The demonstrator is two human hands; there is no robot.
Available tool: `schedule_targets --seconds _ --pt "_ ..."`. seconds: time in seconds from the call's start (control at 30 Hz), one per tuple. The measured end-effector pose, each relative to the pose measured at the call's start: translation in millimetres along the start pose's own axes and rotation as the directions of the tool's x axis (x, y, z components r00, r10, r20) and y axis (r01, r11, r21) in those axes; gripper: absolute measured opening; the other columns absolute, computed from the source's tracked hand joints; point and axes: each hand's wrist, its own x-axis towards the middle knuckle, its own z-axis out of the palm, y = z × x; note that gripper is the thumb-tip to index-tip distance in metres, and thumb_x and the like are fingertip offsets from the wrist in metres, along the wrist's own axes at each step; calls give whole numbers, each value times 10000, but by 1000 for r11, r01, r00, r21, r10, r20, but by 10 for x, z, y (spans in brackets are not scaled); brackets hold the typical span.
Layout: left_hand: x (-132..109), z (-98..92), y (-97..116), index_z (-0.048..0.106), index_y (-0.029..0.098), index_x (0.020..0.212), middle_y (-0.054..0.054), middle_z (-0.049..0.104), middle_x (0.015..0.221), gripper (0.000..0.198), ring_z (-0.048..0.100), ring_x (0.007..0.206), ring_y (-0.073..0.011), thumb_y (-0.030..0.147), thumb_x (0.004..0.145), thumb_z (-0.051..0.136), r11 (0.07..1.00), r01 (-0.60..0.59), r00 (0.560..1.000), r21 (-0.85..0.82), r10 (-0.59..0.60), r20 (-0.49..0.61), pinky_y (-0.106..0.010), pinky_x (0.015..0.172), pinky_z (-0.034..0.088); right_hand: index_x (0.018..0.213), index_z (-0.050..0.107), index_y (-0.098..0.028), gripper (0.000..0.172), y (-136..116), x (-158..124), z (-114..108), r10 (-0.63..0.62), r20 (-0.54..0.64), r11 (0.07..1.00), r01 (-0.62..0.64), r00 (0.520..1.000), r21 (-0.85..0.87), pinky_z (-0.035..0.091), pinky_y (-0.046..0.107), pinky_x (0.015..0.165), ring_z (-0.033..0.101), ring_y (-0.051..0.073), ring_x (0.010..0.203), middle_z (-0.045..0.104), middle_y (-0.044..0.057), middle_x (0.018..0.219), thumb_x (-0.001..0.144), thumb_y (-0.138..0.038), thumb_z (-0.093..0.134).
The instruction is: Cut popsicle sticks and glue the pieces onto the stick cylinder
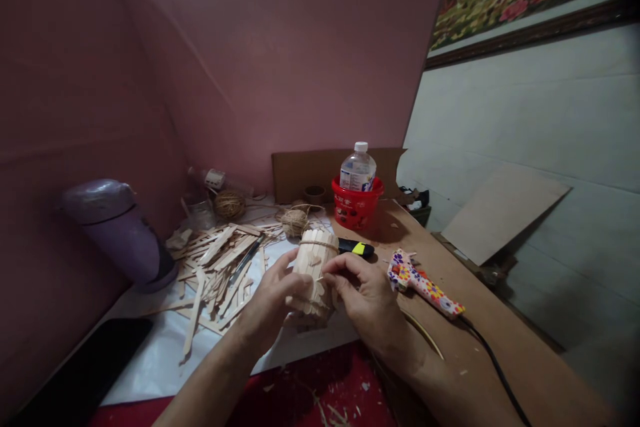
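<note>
While clamped between thumb and fingers of the left hand (275, 283), leaning slightly, and set just left of the right fingertips: a tube of wooden sticks (317, 249). Fingers of the right hand (367, 287) bunched close together at the tube's front; cannot tell whether pinching a thin sliver there.

Done, by the look of it: sticks ranged side by side around the visible wall, 1 band of twine (327, 245) round the upper end, beyond both hands' fingertips, and 2 small wooden bits (315, 259) on the front, between the hands. Seemingly unused so far: many loose sticks (225, 255) left of the left hand, plus a ball of twine (294, 221) beyond both hands. Ready to the right of the right hand, lying down: a flowered glue gun (425, 287).

Hidden: the tube's back and inside, and the left fingertips behind it. Shadowed: the lower end, between the hands. Partly covered: a knife (359, 249) beyond the right hand, and, beside the right wrist, a curved yellowish strip (425, 335), hard to identify.
</note>
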Motion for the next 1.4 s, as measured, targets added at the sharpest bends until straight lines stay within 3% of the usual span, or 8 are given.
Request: schedule_targets --seconds 0.17,0.3,0.4,0.53,0.8,1.03,1.4 --pt "4 0 -26 519 185 1174 -55 630 879 476 601 719 -174 219 709 615 1000 12 1000 19 -12 -5 -257 593 460 729 623 -185 170 -58 4 -29 -104 6 990 104 995 -96 401 263 655 552 156 729 615 14 742 793 -58 528" --pt "22 3 -64 522 172 1158 -71 644 905 464 613 726 -165 219 715 649 1000 -14 998 12 13 59 -243 614 467 729 614 -183 157 -76 -12 -39 -123 7 982 123 992 -142 398 260 658 551 157 730 620 14 745 777 -46 552" --pt "32 14 -75 537 162 1132 -63 647 856 421 607 674 -157 190 719 616 1000 6 999 2 -6 46 -244 579 470 737 604 -188 139 -73 -18 -36 -121 11 980 122 993 -158 397 262 661 552 158 722 622 9 740 794 -70 560" --pt "35 15 -73 558 150 1101 -59 656 806 412 602 621 -147 191 696 622 999 28 999 -45 -26 45 -231 548 457 787 621 -193 140 -83 -3 -38 -135 14 984 136 991 -117 414 262 660 562 160 728 619 22 769 844 -107 525" --pt "32 7 -69 563 135 1085 -69 653 832 354 592 652 -140 178 735 587 999 9 999 -44 -7 46 -224 570 443 844 668 -207 283 -38 15 -45 -177 94 984 177 980 6 448 242 677 575 145 774 601 15 825 763 23 524" --pt "3 12 -59 552 147 1102 -56 620 826 340 566 650 -145 171 765 517 1000 20 999 -10 -20 39 -245 552 450 823 677 -199 286 5 10 -40 -171 64 985 170 983 30 449 245 659 579 147 760 609 19 807 748 31 522" --pt "4 27 -44 553 147 1107 -56 625 799 378 569 635 -151 181 730 559 998 37 999 -43 -35 37 -244 544 445 778 684 -184 262 -25 12 -60 -199 92 979 195 976 53 418 239 612 550 137 707 577 16 761 736 17 521"
